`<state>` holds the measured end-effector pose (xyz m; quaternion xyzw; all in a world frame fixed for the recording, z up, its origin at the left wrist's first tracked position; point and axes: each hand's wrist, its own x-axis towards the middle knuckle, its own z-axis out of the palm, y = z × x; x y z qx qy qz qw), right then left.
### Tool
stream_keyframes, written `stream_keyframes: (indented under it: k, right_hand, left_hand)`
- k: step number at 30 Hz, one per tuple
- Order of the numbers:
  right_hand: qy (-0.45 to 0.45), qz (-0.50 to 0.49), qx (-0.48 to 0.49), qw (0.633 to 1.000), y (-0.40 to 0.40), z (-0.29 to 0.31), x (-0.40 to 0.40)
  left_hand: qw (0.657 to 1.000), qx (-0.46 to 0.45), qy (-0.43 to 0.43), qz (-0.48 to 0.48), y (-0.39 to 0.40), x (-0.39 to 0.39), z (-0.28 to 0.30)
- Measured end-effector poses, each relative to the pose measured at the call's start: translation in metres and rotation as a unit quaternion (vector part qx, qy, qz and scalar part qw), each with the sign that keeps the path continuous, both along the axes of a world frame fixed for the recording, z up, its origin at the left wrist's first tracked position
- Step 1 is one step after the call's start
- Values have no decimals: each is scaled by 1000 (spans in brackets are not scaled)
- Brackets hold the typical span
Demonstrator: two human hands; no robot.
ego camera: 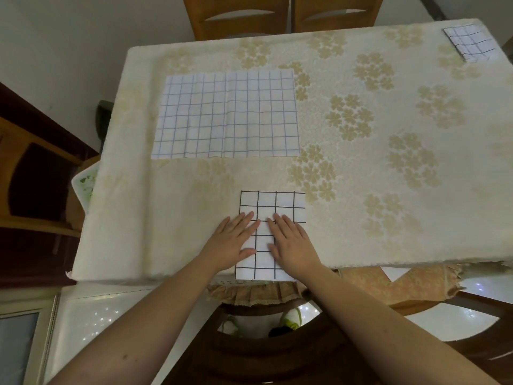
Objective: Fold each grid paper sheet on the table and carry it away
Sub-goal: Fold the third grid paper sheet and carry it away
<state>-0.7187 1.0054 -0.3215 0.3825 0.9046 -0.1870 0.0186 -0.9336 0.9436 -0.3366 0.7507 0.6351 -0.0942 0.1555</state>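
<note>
Head view: both hands flat on folded sheet (272,207) at table edge (166,276).

The light is soft and a bit dim. My table (361,120) looks bright in the middle, and the sides of the picture are dark. The table edges bend like a fishbowl. Tiny sparkles shine on the floor (91,315). The far corner looks a little fuzzy.
</note>
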Motion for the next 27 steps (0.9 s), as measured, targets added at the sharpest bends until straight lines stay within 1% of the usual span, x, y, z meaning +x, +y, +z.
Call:
stream_keyframes:
  k: [5,12,18,24,27]
  right_hand:
    - [-20,3,16,1000,2,-7,7]
    - [-86,-56,13,995,13,-16,25]
    - [-70,-99,15,993,25,-16,11]
    - [-41,-35,19,998,40,-15,-16]
    - [-53,4,23,998,47,-18,-21]
  left_hand:
    - [1000,2,2,2,-2,-7,-3]
    - [1000,-15,6,20,-1,-22,-5]
    - [1000,-21,-2,17,0,-24,-8]
    - [1000,-21,-3,18,0,-24,-8]
    - [1000,-21,-7,21,0,-24,-9]
